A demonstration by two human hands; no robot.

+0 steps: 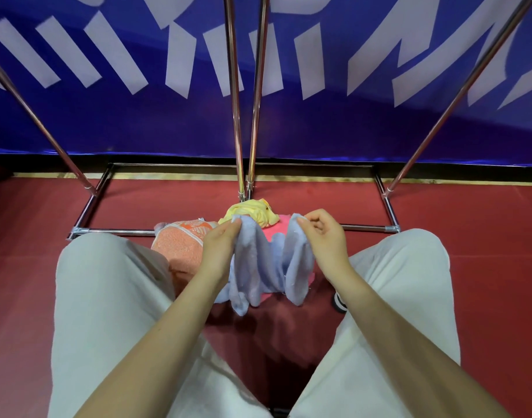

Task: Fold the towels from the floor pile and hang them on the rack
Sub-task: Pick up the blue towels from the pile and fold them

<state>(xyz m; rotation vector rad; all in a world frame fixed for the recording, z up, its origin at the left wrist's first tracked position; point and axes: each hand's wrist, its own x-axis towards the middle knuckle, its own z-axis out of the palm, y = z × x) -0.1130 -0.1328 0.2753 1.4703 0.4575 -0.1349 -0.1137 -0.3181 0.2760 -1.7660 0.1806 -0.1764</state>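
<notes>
A light blue towel [267,267] hangs in loose folds between my hands, low over the floor. My left hand [219,248] pinches its upper left corner, and my right hand [325,239] pinches the upper right corner. Under and behind it lies the floor pile: an orange patterned towel [180,242] at the left, a crumpled yellow towel [252,214] at the back, and a pink towel [278,227] mostly hidden by the blue one. The metal rack [243,116] rises just beyond the pile, its poles bare.
The rack's base frame [388,203] lies on the red floor [484,236] around the pile, with slanted poles at left and right. A blue banner with white shapes [107,116] covers the wall behind. My knees in white trousers [101,297] flank the towels.
</notes>
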